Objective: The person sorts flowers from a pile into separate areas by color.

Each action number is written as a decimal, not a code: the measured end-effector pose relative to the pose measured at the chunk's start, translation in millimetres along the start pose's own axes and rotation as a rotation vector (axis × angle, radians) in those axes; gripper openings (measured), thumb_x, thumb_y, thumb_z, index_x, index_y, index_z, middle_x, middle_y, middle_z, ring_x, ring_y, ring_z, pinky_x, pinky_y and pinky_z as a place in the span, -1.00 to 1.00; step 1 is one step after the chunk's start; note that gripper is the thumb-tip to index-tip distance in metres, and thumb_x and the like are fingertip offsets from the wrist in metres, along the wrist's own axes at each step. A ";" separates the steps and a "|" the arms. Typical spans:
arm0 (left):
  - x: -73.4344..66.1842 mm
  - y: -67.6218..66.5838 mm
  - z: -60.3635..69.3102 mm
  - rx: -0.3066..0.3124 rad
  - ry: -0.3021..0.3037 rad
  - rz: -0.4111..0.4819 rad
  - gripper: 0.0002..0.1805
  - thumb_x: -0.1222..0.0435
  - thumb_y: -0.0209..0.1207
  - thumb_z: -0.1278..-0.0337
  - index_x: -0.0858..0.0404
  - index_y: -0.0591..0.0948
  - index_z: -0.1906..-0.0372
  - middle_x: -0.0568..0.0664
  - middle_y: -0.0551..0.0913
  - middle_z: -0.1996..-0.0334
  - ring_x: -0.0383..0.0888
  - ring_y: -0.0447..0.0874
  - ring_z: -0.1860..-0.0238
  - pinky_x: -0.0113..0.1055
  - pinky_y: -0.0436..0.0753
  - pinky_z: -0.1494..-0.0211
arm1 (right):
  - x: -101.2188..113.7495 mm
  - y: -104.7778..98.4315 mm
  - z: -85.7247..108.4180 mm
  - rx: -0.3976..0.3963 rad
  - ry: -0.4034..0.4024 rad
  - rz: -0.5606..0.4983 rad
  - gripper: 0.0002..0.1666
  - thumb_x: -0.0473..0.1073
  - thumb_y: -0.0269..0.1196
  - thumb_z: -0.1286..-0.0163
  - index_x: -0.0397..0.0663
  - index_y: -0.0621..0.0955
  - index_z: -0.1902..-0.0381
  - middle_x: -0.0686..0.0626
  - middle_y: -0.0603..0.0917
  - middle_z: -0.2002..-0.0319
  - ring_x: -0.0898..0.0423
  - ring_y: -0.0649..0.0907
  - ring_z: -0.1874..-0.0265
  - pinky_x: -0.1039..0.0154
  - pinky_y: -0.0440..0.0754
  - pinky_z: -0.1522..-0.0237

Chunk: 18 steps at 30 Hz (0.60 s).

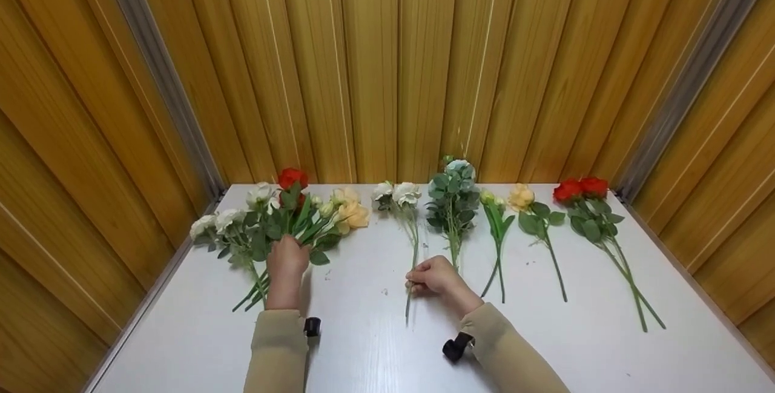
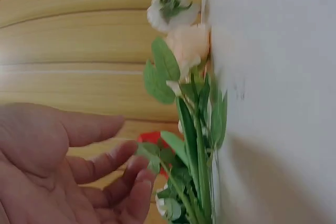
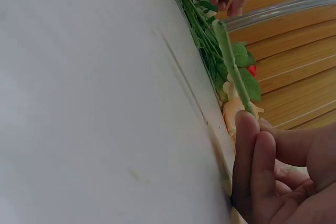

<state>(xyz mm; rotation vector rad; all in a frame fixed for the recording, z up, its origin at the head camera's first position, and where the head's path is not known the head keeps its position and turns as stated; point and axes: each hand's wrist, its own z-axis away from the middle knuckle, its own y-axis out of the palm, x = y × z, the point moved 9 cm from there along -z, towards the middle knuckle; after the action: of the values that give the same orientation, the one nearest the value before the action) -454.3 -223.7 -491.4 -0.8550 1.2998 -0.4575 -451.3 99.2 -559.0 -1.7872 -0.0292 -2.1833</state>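
Observation:
My right hand pinches the lower stem of a white flower sprig between thumb and fingers. In the right wrist view the cut end of the green stem sticks out past the fingertips, a little above the tabletop. On the left lies a mixed bunch with white blooms, a red rose and peach roses. My left hand is over the bunch's stems. The left wrist view shows its fingers loosely bent beside the leaves, thumb apart, with nothing gripped.
Right of the held sprig lie a pale blue flower bunch, green-budded stems, a peach rose and red roses. They rest on the white table. Wood-patterned panels enclose its back and sides.

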 end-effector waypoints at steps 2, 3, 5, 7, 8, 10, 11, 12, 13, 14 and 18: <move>6.5 -1.9 0.1 -0.011 -0.016 -0.052 -0.45 0.23 0.20 -0.43 0.62 0.43 -0.25 0.60 0.48 -0.22 0.53 0.46 -0.25 0.30 0.50 -0.30 | -2.7 -0.5 -1.5 -0.002 0.018 -0.025 -0.81 -0.39 0.31 -0.39 -0.55 0.71 0.22 0.02 0.74 0.59 0.28 0.67 0.66 0.41 0.71 0.47; 9.4 -2.7 0.1 -0.015 -0.022 -0.069 -0.42 0.26 0.21 -0.40 0.66 0.39 -0.26 0.65 0.44 -0.22 0.58 0.42 -0.26 0.33 0.48 -0.30 | -3.5 -0.9 -2.1 -0.005 0.025 -0.037 -0.80 -0.39 0.31 -0.39 -0.55 0.71 0.21 0.02 0.73 0.60 0.28 0.68 0.66 0.40 0.72 0.46; 14.8 -3.9 0.5 -0.022 -0.039 -0.082 -0.42 0.32 0.17 -0.38 0.70 0.34 -0.27 0.69 0.42 -0.20 0.61 0.41 -0.24 0.35 0.49 -0.27 | -5.3 -1.8 -2.9 -0.012 0.036 -0.051 -0.80 -0.38 0.32 -0.39 -0.54 0.71 0.21 0.01 0.73 0.61 0.27 0.69 0.67 0.39 0.73 0.47; 18.8 -3.9 0.6 -0.014 -0.051 -0.099 -0.48 0.37 0.09 -0.39 0.69 0.34 -0.26 0.67 0.45 -0.16 0.59 0.46 -0.19 0.34 0.54 -0.20 | -6.9 -3.1 -3.4 -0.024 0.043 -0.055 -0.81 -0.37 0.33 -0.39 -0.51 0.71 0.22 0.01 0.73 0.62 0.26 0.69 0.68 0.39 0.73 0.49; 20.8 -3.8 0.5 -0.008 -0.061 -0.105 -0.51 0.39 0.04 -0.39 0.68 0.34 -0.26 0.66 0.47 -0.15 0.58 0.49 -0.17 0.33 0.56 -0.18 | -7.6 -3.4 -3.4 -0.027 0.048 -0.054 -0.82 -0.37 0.33 -0.39 -0.49 0.71 0.24 0.02 0.73 0.63 0.26 0.69 0.69 0.39 0.72 0.51; 24.7 -2.0 -0.1 0.023 -0.079 -0.122 -0.54 0.42 -0.04 -0.40 0.67 0.34 -0.27 0.63 0.51 -0.14 0.53 0.54 -0.16 0.30 0.60 -0.17 | -9.4 -3.9 -3.6 -0.036 0.060 -0.048 -0.85 -0.35 0.34 -0.38 -0.44 0.69 0.27 0.02 0.71 0.65 0.25 0.68 0.72 0.40 0.71 0.55; 26.8 -0.2 -0.5 0.047 -0.089 -0.130 -0.54 0.44 -0.08 -0.43 0.66 0.34 -0.28 0.61 0.53 -0.14 0.51 0.57 -0.16 0.29 0.61 -0.16 | -9.8 -4.1 -3.4 -0.039 0.063 -0.040 -0.86 -0.35 0.35 -0.38 -0.41 0.68 0.29 0.03 0.71 0.66 0.25 0.68 0.73 0.40 0.70 0.56; 28.9 1.3 -1.0 0.067 -0.100 -0.137 -0.55 0.44 -0.09 -0.44 0.65 0.35 -0.29 0.59 0.55 -0.14 0.47 0.59 -0.16 0.27 0.63 -0.15 | -9.6 -4.4 -3.0 -0.044 0.062 -0.020 -0.86 -0.34 0.36 -0.37 -0.39 0.68 0.32 0.03 0.70 0.67 0.25 0.67 0.74 0.41 0.68 0.58; 30.4 2.4 -1.4 0.084 -0.108 -0.143 -0.55 0.45 -0.09 -0.45 0.64 0.36 -0.30 0.57 0.57 -0.15 0.45 0.61 -0.16 0.26 0.64 -0.15 | -9.5 -4.5 -2.7 -0.045 0.063 -0.003 -0.85 -0.33 0.36 -0.37 -0.37 0.68 0.33 0.04 0.69 0.67 0.25 0.66 0.75 0.41 0.67 0.59; 32.1 3.4 -1.6 0.098 -0.115 -0.145 -0.56 0.45 -0.09 -0.45 0.63 0.37 -0.30 0.55 0.58 -0.15 0.43 0.62 -0.17 0.25 0.65 -0.15 | -9.2 -4.5 -2.5 -0.046 0.060 0.016 -0.85 -0.32 0.36 -0.37 -0.37 0.68 0.34 0.03 0.69 0.68 0.25 0.66 0.75 0.41 0.66 0.60; 36.9 5.4 -2.4 0.124 -0.127 -0.150 -0.61 0.46 -0.07 -0.44 0.58 0.49 -0.24 0.50 0.60 -0.16 0.38 0.64 -0.17 0.21 0.68 -0.11 | -8.0 -3.5 -0.8 -0.037 0.053 0.094 -0.81 -0.29 0.37 -0.38 -0.35 0.70 0.40 0.03 0.69 0.69 0.24 0.66 0.76 0.42 0.64 0.62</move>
<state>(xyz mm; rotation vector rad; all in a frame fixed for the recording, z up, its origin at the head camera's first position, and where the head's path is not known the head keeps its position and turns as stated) -448.5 -247.8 -519.4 -0.8664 1.0839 -0.5871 -451.6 104.2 -566.2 -1.7128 0.1056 -2.1769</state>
